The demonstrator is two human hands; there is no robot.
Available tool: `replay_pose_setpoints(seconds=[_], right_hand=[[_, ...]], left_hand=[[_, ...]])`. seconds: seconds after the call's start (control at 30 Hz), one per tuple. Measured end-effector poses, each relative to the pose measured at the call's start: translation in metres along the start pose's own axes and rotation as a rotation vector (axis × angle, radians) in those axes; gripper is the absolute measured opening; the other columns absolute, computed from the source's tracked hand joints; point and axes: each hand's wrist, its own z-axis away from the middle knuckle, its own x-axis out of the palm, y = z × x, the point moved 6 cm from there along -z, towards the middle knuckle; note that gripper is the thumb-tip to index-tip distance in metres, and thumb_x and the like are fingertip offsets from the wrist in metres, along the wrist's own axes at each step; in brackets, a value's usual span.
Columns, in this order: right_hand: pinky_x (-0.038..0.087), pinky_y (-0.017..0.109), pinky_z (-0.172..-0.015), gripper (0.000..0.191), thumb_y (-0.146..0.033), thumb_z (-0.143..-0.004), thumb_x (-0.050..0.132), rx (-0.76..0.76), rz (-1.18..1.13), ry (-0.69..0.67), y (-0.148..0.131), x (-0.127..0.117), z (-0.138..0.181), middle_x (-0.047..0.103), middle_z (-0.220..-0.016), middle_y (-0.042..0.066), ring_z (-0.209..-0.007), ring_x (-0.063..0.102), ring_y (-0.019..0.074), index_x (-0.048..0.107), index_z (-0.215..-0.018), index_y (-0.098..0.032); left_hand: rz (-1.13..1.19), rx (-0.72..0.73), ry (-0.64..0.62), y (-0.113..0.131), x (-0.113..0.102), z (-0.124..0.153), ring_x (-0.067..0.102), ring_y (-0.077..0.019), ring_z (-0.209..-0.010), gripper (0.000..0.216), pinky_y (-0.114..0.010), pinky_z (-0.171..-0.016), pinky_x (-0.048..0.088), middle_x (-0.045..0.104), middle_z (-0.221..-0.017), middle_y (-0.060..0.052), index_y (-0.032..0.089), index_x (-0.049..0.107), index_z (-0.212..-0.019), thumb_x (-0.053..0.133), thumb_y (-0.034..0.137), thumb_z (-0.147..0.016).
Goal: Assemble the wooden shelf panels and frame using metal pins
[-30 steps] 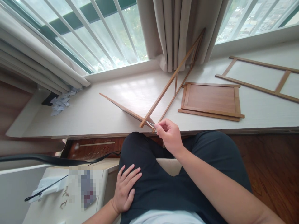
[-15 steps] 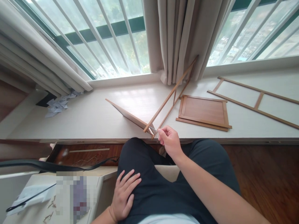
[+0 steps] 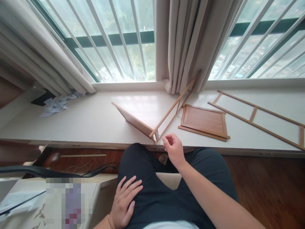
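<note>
Pinched in the fingers of my right hand point(image 3: 173, 148) is a thin metal rod point(image 3: 159, 135), apparently a hex key. Its far end reaches to the near corner where a wooden panel point(image 3: 133, 121) meets a narrow wooden frame point(image 3: 170, 110). Both pieces stand on edge, and the frame slants back to the curtain. Whether the rod's tip sits in a screw is too small to tell. My left hand point(image 3: 125, 198) lies flat on my left thigh with the fingers spread, holding nothing.
On the white window ledge point(image 3: 95, 128) a framed wooden panel point(image 3: 205, 121) and a ladder-like frame point(image 3: 253, 114) lie to the right. Paper scraps point(image 3: 54, 106) are at the far left. Several screws point(image 3: 42, 213) lie on a pale surface point(image 3: 94, 200) beside me, near a black strap point(image 3: 47, 170).
The view has shifted slightly. My right hand still grips the rod at the corner, its fingers turned a little. My left hand stays on the thigh.
</note>
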Motion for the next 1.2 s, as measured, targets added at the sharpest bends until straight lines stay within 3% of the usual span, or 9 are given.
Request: replay_pose_setpoints(seconds=[0.17,0.77,1.03,1.2], right_hand=[[0.045,0.024,-0.053,0.026,-0.046,-0.088,0.067,-0.091,0.081,0.022,0.001,-0.003,0.003,0.057,-0.072,-0.002,-0.06,0.053,0.0132,0.061,-0.091,-0.021],[0.046,0.026,-0.055,0.023,-0.042,-0.092,0.065,-0.205,0.188,0.03,0.0,-0.008,0.0,0.063,-0.072,0.001,-0.058,0.054,0.0136,0.068,-0.091,-0.02],[0.047,0.028,-0.062,0.013,-0.029,-0.096,0.059,-0.499,0.406,0.0,-0.024,-0.008,0.0,0.063,-0.074,0.001,-0.06,0.053,0.0135,0.069,-0.092,-0.021],[0.047,0.027,-0.061,0.008,-0.026,-0.095,0.061,-0.538,0.447,0.01,-0.027,-0.009,0.001,0.065,-0.077,0.0,-0.058,0.052,0.0121,0.068,-0.095,-0.021]], left_hand=[[0.007,0.003,0.012,0.001,-0.001,0.0,0.051,-0.0257,-0.139,0.053,-0.052,-0.125,0.018,0.066,-0.138,-0.004,0.027,0.058,-0.139,0.041,0.02,-0.089],[0.023,0.021,0.026,0.001,-0.003,0.0,0.049,-0.0241,-0.141,0.052,-0.051,-0.125,0.017,0.065,-0.14,-0.003,0.026,0.06,-0.137,0.043,0.019,-0.089],[0.022,0.01,0.019,0.001,-0.001,0.002,0.048,-0.0247,-0.141,0.053,-0.052,-0.125,0.017,0.064,-0.14,-0.002,0.027,0.06,-0.137,0.043,0.018,-0.088],[0.028,0.0,0.026,0.0,-0.001,0.002,0.05,-0.0251,-0.14,0.052,-0.053,-0.125,0.019,0.065,-0.139,-0.002,0.027,0.061,-0.136,0.043,0.019,-0.089]])
